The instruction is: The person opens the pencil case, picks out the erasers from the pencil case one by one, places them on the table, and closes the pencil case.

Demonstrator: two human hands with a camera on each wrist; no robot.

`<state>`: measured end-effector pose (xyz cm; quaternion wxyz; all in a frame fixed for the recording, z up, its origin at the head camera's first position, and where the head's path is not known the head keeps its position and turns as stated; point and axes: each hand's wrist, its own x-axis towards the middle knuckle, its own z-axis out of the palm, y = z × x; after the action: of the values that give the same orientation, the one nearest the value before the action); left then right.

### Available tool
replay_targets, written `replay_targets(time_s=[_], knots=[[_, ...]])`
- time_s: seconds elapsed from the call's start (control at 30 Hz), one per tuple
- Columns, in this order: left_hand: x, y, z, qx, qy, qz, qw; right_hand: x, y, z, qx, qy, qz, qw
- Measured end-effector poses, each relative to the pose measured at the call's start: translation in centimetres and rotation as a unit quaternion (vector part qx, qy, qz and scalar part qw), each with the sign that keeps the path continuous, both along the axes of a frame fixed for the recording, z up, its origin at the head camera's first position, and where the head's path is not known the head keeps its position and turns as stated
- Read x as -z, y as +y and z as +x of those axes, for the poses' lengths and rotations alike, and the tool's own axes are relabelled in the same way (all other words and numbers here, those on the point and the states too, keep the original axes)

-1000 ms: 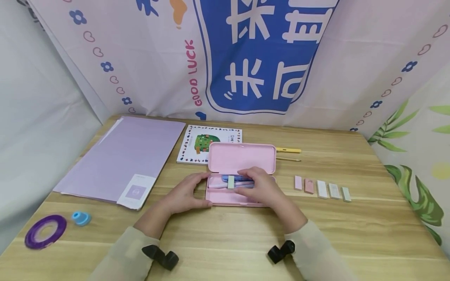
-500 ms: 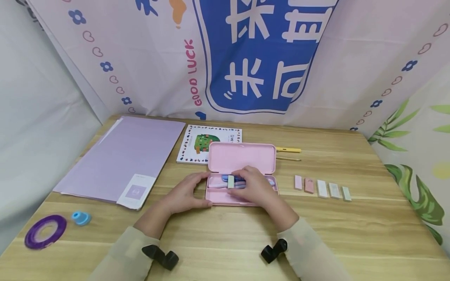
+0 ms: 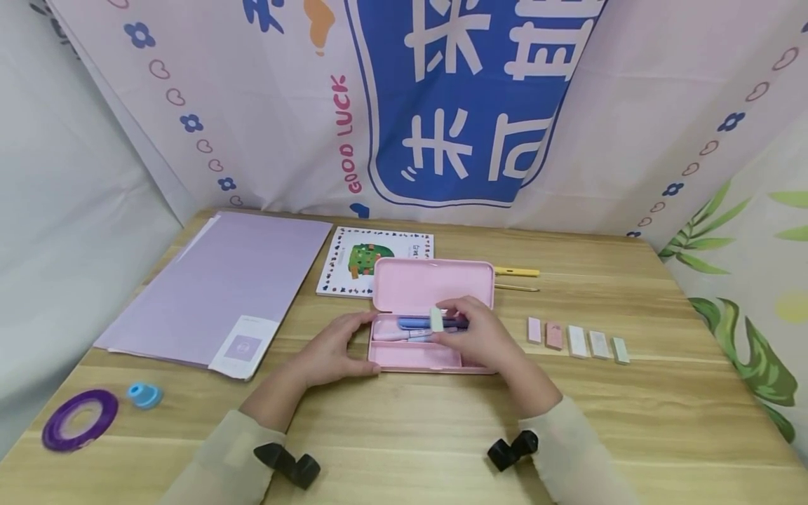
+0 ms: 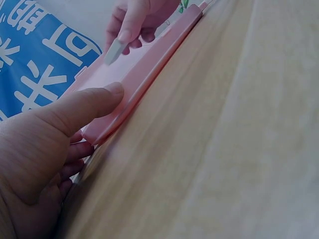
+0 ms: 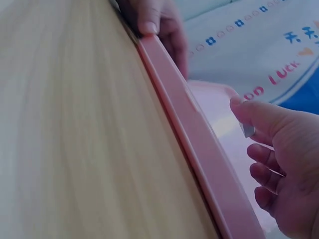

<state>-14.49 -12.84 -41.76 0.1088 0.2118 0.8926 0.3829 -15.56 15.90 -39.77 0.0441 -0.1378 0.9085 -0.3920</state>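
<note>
The right hand [image 3: 482, 340] pinches one small pale green eraser [image 3: 436, 320] between thumb and forefinger, the fingers [image 5: 251, 112] curled close about it while the rest hang loosely bent beneath. The eraser is held just above the open tray of the single pink pencil case [image 3: 416, 354], over the pens [image 3: 416, 324] lying inside; about three pens show, one dark blue, one pink, one pale blue, though the hand hides part of them. From the left wrist view the eraser [image 4: 114, 51] juts down from the fingertips toward the case's inner lid.

The left hand [image 3: 334, 347] rests at the left end of the case, its fingers relaxed and nearly straight, the thumb [image 4: 94, 99] laid flat against the pink rim, steadying rather than clasping it. The case lid [image 3: 433, 284] stands open, tilted back away from the person.

Both forearms, in pale sleeves, come in from the near edge of the worktop [image 3: 663, 421], the wrists lying low and the hands meeting at the case near the middle.

To the right of the case lie five more erasers in a row [image 3: 577, 340], apart from one another. Behind the lid sit two pencils [image 3: 517, 279], one yellow and one thinner. A picture card [image 3: 353, 256] lies partly behind the case, one lilac folder [image 3: 221, 287] to the left, and near the left corner one purple tape ring [image 3: 78, 417] beside one small blue cap-like item [image 3: 145, 395]
</note>
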Motion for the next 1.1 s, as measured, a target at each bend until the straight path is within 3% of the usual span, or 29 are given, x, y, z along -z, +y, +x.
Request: replay_targets(time_s=[0.2, 0.6, 0.8, 0.97, 1.1], knots=[[-0.1, 0.0, 0.1, 0.000, 0.000, 0.001, 1.0000, -0.3, 4.0, 0.5, 0.020, 0.004, 0.009, 1.000], [-0.2, 0.1, 0.1, 0.000, -0.002, 0.004, 1.0000, -1.0, 13.3, 2.5, 0.115, 0.008, 0.017, 0.993], [-0.1, 0.0, 0.2, -0.001, -0.004, 0.001, 1.0000, -0.6, 18.3, 3.8, 0.173, 0.041, 0.030, 0.984], [-0.1, 0.0, 0.1, -0.001, -0.004, -0.002, 1.0000, 0.1, 22.4, 5.1, 0.219, 0.028, 0.024, 0.975], [-0.1, 0.1, 0.1, -0.004, -0.010, -0.002, 0.9999, 0.7, 25.1, 6.0, 0.230, 0.026, 0.007, 0.973]])
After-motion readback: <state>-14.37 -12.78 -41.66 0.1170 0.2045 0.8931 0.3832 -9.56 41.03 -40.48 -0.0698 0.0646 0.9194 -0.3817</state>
